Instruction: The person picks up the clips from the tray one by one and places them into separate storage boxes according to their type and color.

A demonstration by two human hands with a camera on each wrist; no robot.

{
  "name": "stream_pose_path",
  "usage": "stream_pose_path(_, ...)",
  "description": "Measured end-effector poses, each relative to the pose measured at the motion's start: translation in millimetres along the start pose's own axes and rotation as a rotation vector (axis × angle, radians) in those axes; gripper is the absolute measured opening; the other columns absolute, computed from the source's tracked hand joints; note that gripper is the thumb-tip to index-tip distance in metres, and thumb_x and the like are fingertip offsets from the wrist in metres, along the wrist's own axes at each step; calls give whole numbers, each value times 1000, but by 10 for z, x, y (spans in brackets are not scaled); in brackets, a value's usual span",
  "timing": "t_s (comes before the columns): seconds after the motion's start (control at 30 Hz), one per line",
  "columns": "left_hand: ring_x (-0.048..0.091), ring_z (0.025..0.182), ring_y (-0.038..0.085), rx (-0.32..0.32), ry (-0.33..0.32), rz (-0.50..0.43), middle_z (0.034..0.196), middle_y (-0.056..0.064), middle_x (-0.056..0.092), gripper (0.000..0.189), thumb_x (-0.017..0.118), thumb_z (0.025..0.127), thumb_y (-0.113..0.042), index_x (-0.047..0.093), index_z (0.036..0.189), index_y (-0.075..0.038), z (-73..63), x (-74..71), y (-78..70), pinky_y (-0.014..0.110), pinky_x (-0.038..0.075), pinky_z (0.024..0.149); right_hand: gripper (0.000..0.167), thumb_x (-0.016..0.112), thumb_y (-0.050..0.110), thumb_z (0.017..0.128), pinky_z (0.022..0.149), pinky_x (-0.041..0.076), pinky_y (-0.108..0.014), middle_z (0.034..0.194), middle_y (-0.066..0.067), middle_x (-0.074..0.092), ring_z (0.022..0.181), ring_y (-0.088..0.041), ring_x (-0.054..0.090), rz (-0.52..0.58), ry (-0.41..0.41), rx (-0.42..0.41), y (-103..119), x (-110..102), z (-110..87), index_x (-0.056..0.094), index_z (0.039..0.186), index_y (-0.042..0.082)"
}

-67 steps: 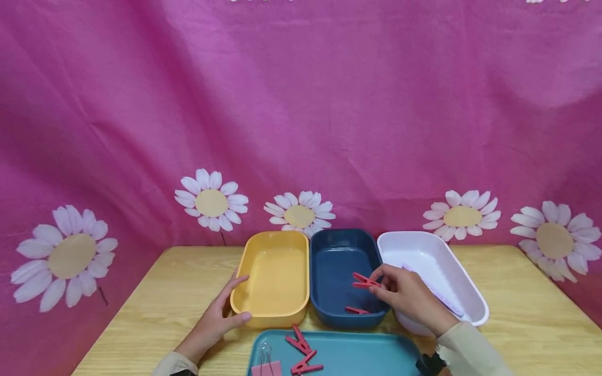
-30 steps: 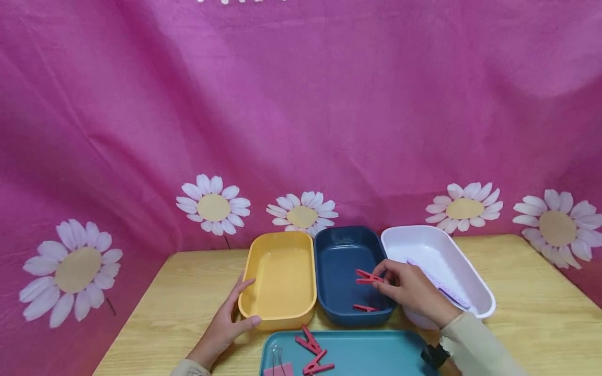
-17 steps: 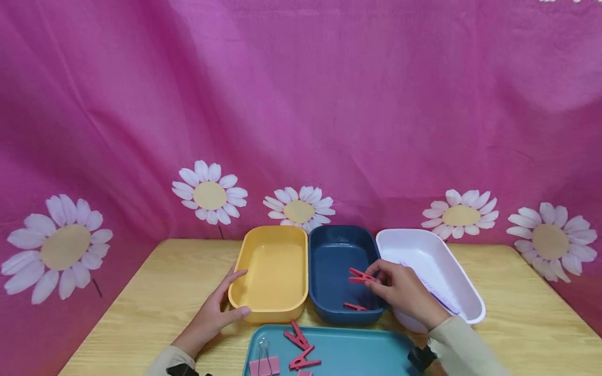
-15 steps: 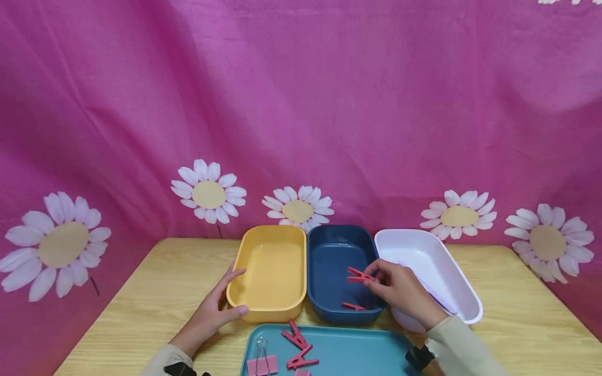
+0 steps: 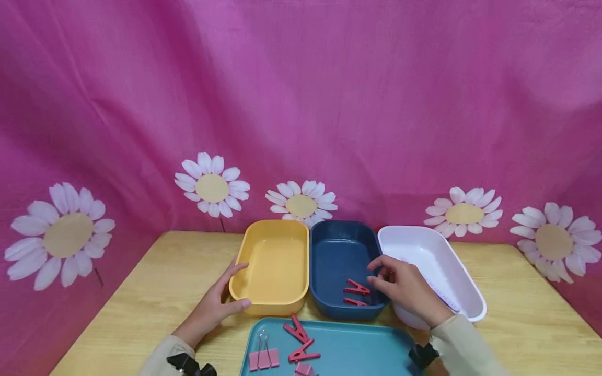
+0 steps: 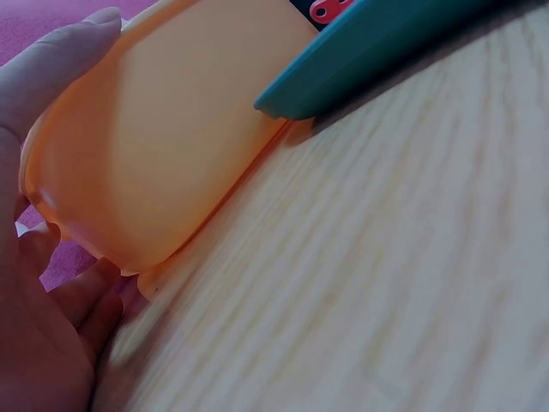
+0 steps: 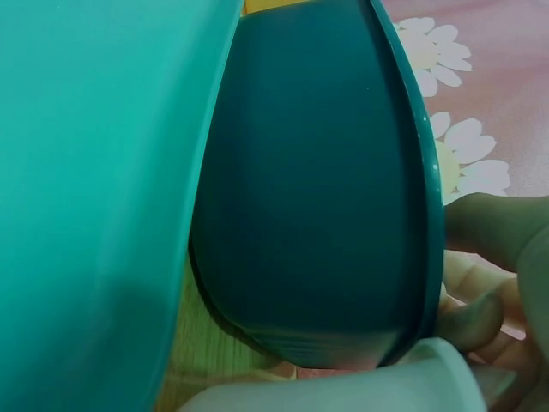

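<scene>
Inside navy bin (image 5: 345,256) | 2 red clothespins (image 5: 357,289) | between hands (image 5: 213,308) (image 5: 409,286), nearer right

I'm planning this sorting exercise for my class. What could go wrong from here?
The red clothespin with its tip at the far rim of the teal tray might get knocked onto the table.

The left hand touches the yellow box, right beside the navy box; a push could shift both.

The right hand is close to the navy box's rim, so it could bump it.
</scene>
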State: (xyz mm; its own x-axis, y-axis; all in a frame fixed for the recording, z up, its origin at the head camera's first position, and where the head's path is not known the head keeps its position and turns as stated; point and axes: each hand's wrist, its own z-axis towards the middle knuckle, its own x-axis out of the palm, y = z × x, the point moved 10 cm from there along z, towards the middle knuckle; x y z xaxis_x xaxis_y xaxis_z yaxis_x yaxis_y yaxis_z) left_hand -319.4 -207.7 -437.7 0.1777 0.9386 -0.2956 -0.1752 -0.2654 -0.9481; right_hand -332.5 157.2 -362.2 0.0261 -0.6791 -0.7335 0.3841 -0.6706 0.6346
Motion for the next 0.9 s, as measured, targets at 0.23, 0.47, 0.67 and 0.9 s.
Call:
stream_pose_path(0.23, 13, 146, 24, 14, 23, 8, 162, -2, 2, 71, 74, 85, -25, 37, 144, -37, 83, 45, -59, 39, 14, 115, 22, 75, 21, 84, 54, 44, -23, 70, 4, 56, 64, -15, 51, -7, -25, 3, 25, -144, -24, 66, 103, 15)
stream_pose_path(0.47, 12, 146, 23, 27, 32, 5, 162, -3, 2, 71, 74, 85, -22, 37, 144, -36, 70, 67, -78, 20, 20, 110, 21, 75, 21, 84, 54, 43, -23, 70, 4, 56, 63, -15, 51, 7, -26, 5, 62, -159, -72, 66, 102, 15)
stream_pose_path(0.67, 5, 147, 26, 31, 20, 5, 162, 1, 1, 70, 73, 86, -23, 37, 146, -34, 23, 42, -50, 52, 8, 115, 22, 76, 24, 84, 55, 45, -23, 71, 5, 57, 63, -13, 52, 36, -8, -29, 136, -111, -98, 66, 102, 16)
stream_pose_path(0.9, 4, 147, 26, 29, 8, 8, 162, 0, 1, 70, 72, 87, -22, 37, 146, -32, 2, 19, -17, 53, 8, 115, 22, 76, 25, 83, 56, 46, -24, 70, 7, 58, 62, -13, 53, 48, 5, -51, 214, -62, -93, 66, 102, 18)
